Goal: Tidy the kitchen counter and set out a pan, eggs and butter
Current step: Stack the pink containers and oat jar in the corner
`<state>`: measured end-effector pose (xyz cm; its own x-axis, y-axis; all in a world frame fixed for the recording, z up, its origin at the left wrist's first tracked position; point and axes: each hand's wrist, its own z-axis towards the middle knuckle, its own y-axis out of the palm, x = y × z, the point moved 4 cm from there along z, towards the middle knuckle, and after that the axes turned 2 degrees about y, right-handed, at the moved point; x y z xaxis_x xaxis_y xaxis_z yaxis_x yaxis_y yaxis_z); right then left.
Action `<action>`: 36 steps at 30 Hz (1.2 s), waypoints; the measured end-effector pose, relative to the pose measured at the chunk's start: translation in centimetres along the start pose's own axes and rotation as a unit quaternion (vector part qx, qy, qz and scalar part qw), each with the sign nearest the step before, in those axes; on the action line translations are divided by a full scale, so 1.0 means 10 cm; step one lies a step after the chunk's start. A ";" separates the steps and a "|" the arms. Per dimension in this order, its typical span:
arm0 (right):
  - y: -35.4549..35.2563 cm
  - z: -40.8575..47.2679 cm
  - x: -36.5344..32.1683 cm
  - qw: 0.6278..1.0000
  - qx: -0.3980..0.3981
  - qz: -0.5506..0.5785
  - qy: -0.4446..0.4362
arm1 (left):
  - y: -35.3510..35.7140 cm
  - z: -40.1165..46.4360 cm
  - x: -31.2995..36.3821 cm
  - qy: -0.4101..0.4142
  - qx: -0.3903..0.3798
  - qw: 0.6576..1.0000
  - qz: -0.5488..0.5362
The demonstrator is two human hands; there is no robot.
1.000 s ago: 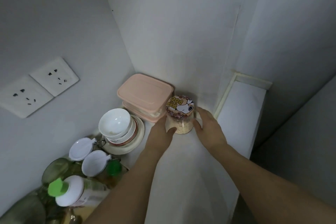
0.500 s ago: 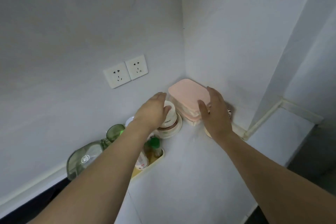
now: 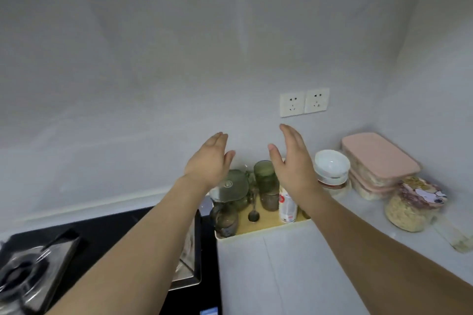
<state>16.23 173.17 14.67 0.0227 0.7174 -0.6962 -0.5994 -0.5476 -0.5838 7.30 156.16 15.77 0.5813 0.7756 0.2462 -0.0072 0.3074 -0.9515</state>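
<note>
My left hand [image 3: 211, 161] and my right hand [image 3: 293, 163] are both raised above a cream tray [image 3: 261, 231], fingers straight, palms facing each other, holding nothing. The tray carries green glass cups [image 3: 265, 176], a green glass lid [image 3: 231, 186], a dark glass [image 3: 225, 220], a spoon [image 3: 253, 212] and a white bottle [image 3: 288, 206]. On the white counter [image 3: 320, 263] to the right stand stacked white bowls [image 3: 331, 167], two pink-lidded boxes [image 3: 378, 161] and a cartoon-lidded jar [image 3: 412, 202] of oats.
A black gas hob [image 3: 107, 235] with a burner [image 3: 23, 273] lies at the lower left, a metal piece [image 3: 190, 258] at its right edge. Two wall sockets [image 3: 304, 102] sit above the tray. The room corner is at the right.
My hands let go of the jar in the corner and moved left, over the bowls, to above the tray. The view swung left, bringing the hob into sight.
</note>
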 end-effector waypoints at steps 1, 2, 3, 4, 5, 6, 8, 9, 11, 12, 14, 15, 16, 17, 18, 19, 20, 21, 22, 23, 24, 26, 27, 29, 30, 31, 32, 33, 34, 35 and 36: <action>0.12 -0.05 -0.20 1.000 -0.013 0.005 -0.016 | -0.11 -0.14 -0.18 -0.016 0.005 1.000 0.002; 0.29 -0.12 -0.46 0.999 -0.027 0.012 -0.032 | -0.24 -0.34 -0.43 -0.033 0.013 0.999 0.006; 0.43 -0.19 -0.67 0.998 -0.039 0.017 -0.046 | -0.35 -0.51 -0.63 -0.047 0.021 0.999 0.010; 0.55 -0.26 -0.84 0.997 -0.049 0.018 -0.057 | -0.43 -0.66 -0.82 -0.059 0.026 0.998 0.010; 0.68 -0.34 -1.03 0.996 -0.061 0.021 -0.069 | -0.53 -0.84 -1.01 -0.074 0.032 0.997 0.013; 0.80 -0.41 -1.19 0.994 -0.073 0.023 -0.082 | -0.61 -0.99 -1.17 -0.090 0.036 0.995 0.015; 1.12 -0.64 -1.62 0.988 -0.108 0.034 -0.110 | -0.82 -1.44 -1.61 -0.131 0.047 0.990 0.020; 1.27 -0.75 -1.81 0.984 -0.122 0.038 -0.121 | -0.91 -1.65 -1.80 -0.147 0.052 0.988 0.021; 1.54 -0.99 -2.17 0.978 -0.146 0.051 -0.143 | -1.06 -2.10 -2.16 -0.177 0.061 0.982 0.024; 1.70 -1.14 -2.38 0.973 -0.160 0.060 -0.154 | -1.16 -2.36 -2.35 -0.194 0.065 0.978 0.025; 2.00 -1.44 -2.79 0.963 -0.191 0.078 -0.175 | -1.34 -2.87 -2.72 -0.231 0.076 0.970 0.028; 2.13 -1.58 -2.97 0.958 -0.203 0.086 -0.185 | -1.42 -3.10 -2.88 -0.248 0.083 0.965 0.032; 2.27 -1.73 -3.17 0.952 -0.214 0.095 -0.197 | -1.51 -3.35 -3.05 -0.267 0.092 0.959 0.036; 2.40 -1.87 -3.34 0.947 -0.225 0.103 -0.206 | -1.59 -3.59 -3.18 -0.283 0.098 0.953 0.039; 2.51 -1.99 -3.50 0.942 -0.235 0.109 -0.214 | -1.65 -3.80 -3.29 -0.297 0.102 0.948 0.042; 2.63 -2.14 -3.67 0.935 -0.249 0.118 -0.224 | -1.72 -4.04 -3.40 -0.315 0.107 0.942 0.048; 2.74 -2.28 -3.83 0.928 -0.263 0.126 -0.232 | -1.78 -4.27 -3.51 -0.335 0.110 0.934 0.053; 2.86 -2.44 -3.98 0.921 -0.280 0.135 -0.237 | -1.83 -4.51 -3.62 -0.352 0.111 0.928 0.057; 2.93 -2.54 -4.07 0.914 -0.293 0.143 -0.240 | -1.86 -4.66 -3.69 -0.363 0.110 0.923 0.058; 3.03 -2.68 -4.23 0.905 -0.309 0.153 -0.248 | -1.90 -4.89 -3.79 -0.381 0.112 0.916 0.059; 3.14 -2.84 -4.39 0.895 -0.326 0.163 -0.258 | -1.96 -5.13 -3.89 -0.401 0.116 0.907 0.059; 3.31 -3.08 -4.60 0.881 -0.349 0.167 -0.274 | -2.02 -5.47 -4.05 -0.429 0.123 0.893 0.057; 3.41 -3.20 -4.71 0.872 -0.360 0.169 -0.284 | -2.05 -5.64 -4.12 -0.443 0.127 0.886 0.058; 3.58 -3.39 -4.88 0.858 -0.379 0.171 -0.301 | -2.08 -5.90 -4.26 -0.462 0.133 0.875 0.062; 3.66 -3.45 -4.94 0.852 -0.388 0.172 -0.307 | -2.08 -5.98 -4.31 -0.468 0.134 0.871 0.063; 3.74 -3.52 -5.01 0.845 -0.398 0.173 -0.311 | -2.07 -6.07 -4.37 -0.475 0.134 0.867 0.061; 3.83 -3.57 -5.07 0.839 -0.408 0.176 -0.313 | -2.06 -6.13 -4.44 -0.482 0.135 0.864 0.060; 3.94 -3.62 -5.14 0.834 -0.418 0.179 -0.313 | -2.05 -6.20 -4.53 -0.488 0.135 0.861 0.058; 4.04 -3.66 -5.19 0.829 -0.425 0.180 -0.315 | -2.03 -6.24 -4.61 -0.491 0.134 0.859 0.057; 4.14 -3.69 -5.25 0.825 -0.432 0.179 -0.317 | -2.02 -6.26 -4.69 -0.495 0.131 0.857 0.055; 4.26 -3.71 -5.30 0.821 -0.439 0.179 -0.320 | -2.01 -6.28 -4.80 -0.499 0.128 0.855 0.054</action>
<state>19.17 95.86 11.26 -0.6217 0.3690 -0.6908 0.3368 -0.6704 -0.6612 30.64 78.10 11.50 -0.4169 0.8522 0.3162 -0.2701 0.2160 -0.9383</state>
